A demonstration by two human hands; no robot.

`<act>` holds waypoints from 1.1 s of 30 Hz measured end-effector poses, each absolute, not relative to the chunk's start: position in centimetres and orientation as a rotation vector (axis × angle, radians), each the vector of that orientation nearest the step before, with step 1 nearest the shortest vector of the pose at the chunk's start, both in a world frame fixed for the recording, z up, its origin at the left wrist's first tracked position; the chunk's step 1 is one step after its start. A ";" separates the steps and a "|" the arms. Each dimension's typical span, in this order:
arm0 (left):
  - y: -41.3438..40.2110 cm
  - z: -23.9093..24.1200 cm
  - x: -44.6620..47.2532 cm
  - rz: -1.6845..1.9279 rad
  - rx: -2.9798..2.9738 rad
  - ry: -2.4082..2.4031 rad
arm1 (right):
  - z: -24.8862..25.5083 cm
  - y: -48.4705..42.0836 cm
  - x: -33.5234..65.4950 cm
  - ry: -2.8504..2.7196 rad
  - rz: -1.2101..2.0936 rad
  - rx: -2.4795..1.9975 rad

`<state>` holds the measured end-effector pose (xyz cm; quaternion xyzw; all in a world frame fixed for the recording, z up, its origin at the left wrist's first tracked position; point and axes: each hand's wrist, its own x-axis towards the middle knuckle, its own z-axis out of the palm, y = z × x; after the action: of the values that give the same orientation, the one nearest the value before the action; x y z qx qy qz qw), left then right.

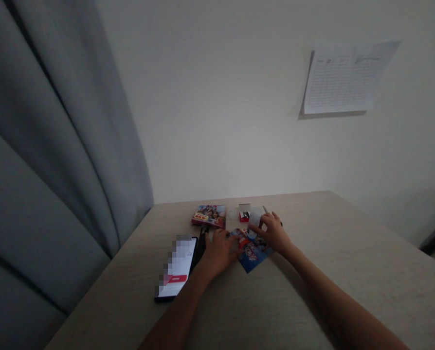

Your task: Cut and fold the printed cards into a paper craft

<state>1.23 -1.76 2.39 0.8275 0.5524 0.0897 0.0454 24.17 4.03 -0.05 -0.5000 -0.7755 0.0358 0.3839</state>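
My right hand [275,233] grips a small whitish, see-through bottle [254,221] between thumb and fingers. Its lower end looks blue and sits over a colourful picture card [252,257], which lies on the table. At the card's left edge rests my left hand [219,248], palm down with its fingers spread, touching or nearly touching the card. Just beyond the bottle is a small red open box [244,217] with something dark in it. A thin pen-like stick [264,209] shows partly behind my right hand.
Left of my left forearm lies a phone [177,267] with its screen lit. A stack of picture booklets or a box [209,216] sits near the back edge, with a small clear piece [232,213] beside it. A grey curtain [57,121] hangs at the left; the wall [221,97] rises behind.
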 end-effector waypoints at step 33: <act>-1.4 1.9 0.8 0.302 2.514 1.638 | 0.5 3.4 23.4 -1.970 0.242 -1.212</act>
<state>0.80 -1.37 1.86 0.8320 0.5422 0.0998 0.0627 23.44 3.42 0.47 -0.4785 -0.7774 0.0955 0.3969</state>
